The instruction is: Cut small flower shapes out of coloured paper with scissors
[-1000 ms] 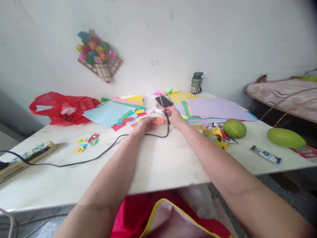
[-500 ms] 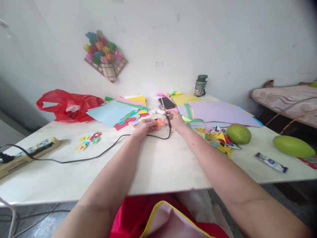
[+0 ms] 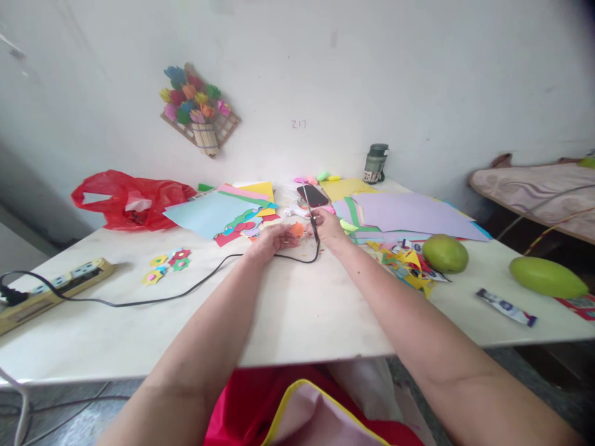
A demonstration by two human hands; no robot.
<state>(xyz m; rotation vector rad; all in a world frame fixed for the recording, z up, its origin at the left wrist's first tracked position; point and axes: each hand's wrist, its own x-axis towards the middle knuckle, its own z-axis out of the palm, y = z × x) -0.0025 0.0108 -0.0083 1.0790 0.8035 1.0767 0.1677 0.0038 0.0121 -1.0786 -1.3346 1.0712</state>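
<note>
Between the thumb and fingers of my left hand [image 3: 272, 240] is a small orange paper piece [image 3: 296, 230] with a scalloped, flower-like edge. My right hand [image 3: 329, 228] is closed around a thin, rod-like corded tool [image 3: 313, 217], dark at its lower end; its exact kind is unclear. The tool stands almost upright, close to the right of the orange piece; whether they touch I cannot tell. From its lower end a black cord [image 3: 204, 288] runs left across the white table [image 3: 297, 328] to a power strip [image 3: 60, 291]. Several finished paper flowers [image 3: 167, 265] lie on the left.
Coloured paper sheets [image 3: 413, 214] and a phone [image 3: 313, 195] lie behind my hands. Paper scraps [image 3: 409, 266], two green fruits [image 3: 445, 253] and a small tube [image 3: 506, 307] are on the right. A red plastic bag [image 3: 125, 198] and a green bottle [image 3: 376, 163] stand farther back.
The orange paper piece has turned slightly and now shows a rounder outline. Both hands keep nearly the same place and hold; the whole view has shifted a little.
</note>
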